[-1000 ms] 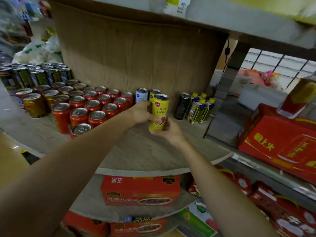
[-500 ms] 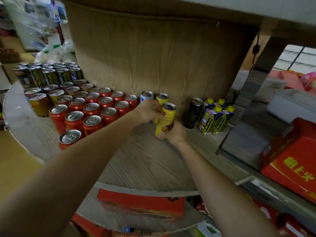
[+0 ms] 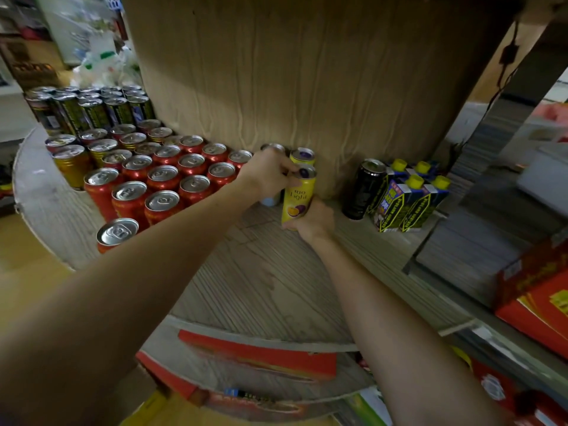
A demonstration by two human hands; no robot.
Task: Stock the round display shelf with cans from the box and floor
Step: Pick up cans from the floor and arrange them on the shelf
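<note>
Yellow can (image 3: 297, 197) upright between left hand (image 3: 266, 173) and right hand (image 3: 314, 221).

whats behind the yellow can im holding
Right behind the yellow can stands a second yellow can against the wooden column; only its top shows. The left hand covers most of a pale can beside it.

Slim yellow can (image 3: 297, 198) (upright, purple-topped) on round wooden shelf (image 3: 264, 284), beside red cans (image 3: 163, 179).
</note>
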